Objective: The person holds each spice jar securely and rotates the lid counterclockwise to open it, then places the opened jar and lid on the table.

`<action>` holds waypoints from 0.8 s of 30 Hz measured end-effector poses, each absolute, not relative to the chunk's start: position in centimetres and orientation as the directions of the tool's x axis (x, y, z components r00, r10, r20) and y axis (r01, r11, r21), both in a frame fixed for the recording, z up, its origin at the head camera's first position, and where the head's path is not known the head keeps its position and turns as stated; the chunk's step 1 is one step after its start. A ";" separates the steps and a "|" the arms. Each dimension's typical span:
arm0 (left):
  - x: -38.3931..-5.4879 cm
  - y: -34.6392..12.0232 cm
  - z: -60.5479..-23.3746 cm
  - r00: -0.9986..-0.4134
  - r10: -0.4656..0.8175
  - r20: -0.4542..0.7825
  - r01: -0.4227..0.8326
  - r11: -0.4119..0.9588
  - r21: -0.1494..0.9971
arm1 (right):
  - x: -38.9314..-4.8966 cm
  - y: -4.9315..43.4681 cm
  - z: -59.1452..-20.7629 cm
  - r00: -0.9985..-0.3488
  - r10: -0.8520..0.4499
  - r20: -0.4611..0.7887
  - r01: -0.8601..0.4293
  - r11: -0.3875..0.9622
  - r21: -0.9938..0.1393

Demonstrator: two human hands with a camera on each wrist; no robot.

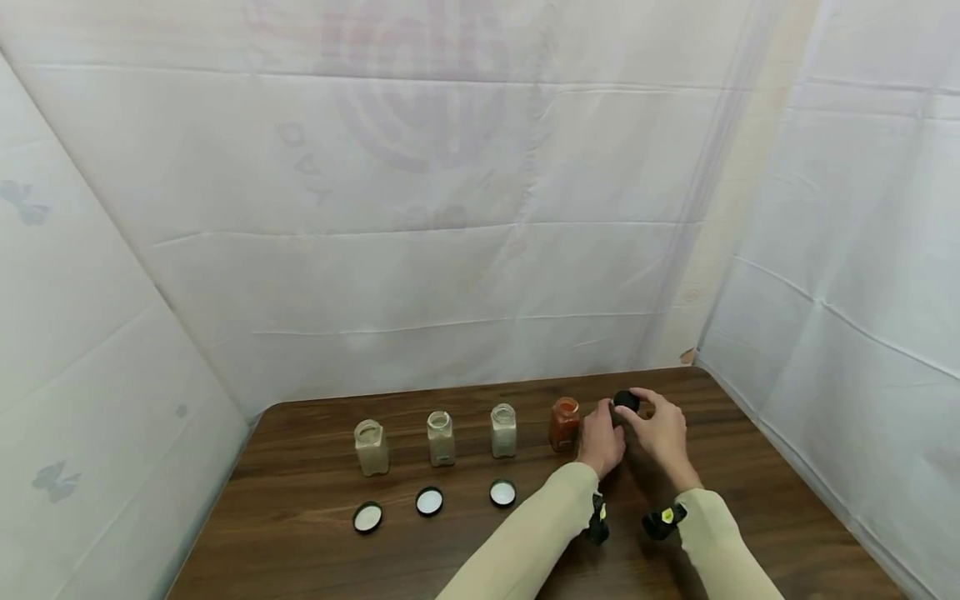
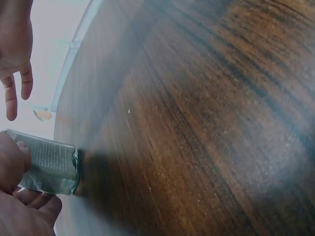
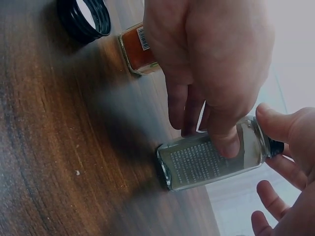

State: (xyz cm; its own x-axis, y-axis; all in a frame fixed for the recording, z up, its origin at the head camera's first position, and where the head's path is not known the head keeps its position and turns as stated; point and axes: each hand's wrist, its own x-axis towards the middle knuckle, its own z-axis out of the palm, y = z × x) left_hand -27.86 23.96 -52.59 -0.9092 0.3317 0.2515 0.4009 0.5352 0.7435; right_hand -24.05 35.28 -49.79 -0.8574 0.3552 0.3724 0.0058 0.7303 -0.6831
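A clear glass spice jar [image 3: 199, 164] with pale contents and printed small text stands upright at the right of the row. My left hand [image 1: 602, 440] grips its body, thumb on the printed side in the right wrist view. Above it, my right hand [image 1: 660, 429] pinches the black lid [image 1: 626, 401] between thumb and finger, the other fingers held away. The lid sits at the jar's mouth; whether it is loose I cannot tell. Just left of my left hand stands an uncapped jar of orange-red spice [image 1: 564, 425].
Three uncapped jars of pale powder, among them the middle one [image 1: 441, 439], stand farther left on the wooden table [image 1: 300, 533]. Black lids with white linings, such as the leftmost lid [image 1: 367, 517], lie in front. Another lid [image 3: 83, 19] lies near the red jar. White sheeting surrounds the table.
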 end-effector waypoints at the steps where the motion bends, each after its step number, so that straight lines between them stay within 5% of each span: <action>1: -27.9 24.0 -52.6 -0.908 0.334 0.252 0.403 0.540 0.739 | -24.1 35.3 -49.8 -0.857 0.355 0.374 0.003 0.729 -0.684; 24: -28.4 24.2 -52.5 -0.920 0.309 0.240 0.383 0.586 0.714 | -24.5 35.7 -49.8 -0.867 0.306 0.393 -0.032 0.753 -0.658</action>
State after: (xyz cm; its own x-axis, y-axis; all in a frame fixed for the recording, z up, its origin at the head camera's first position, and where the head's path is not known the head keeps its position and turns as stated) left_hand -28.40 24.19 -52.51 -0.9204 0.3088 0.2396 0.3825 0.5860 0.7144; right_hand -24.47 35.70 -49.76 -0.8669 0.3062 0.3933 -0.0325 0.7527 -0.6576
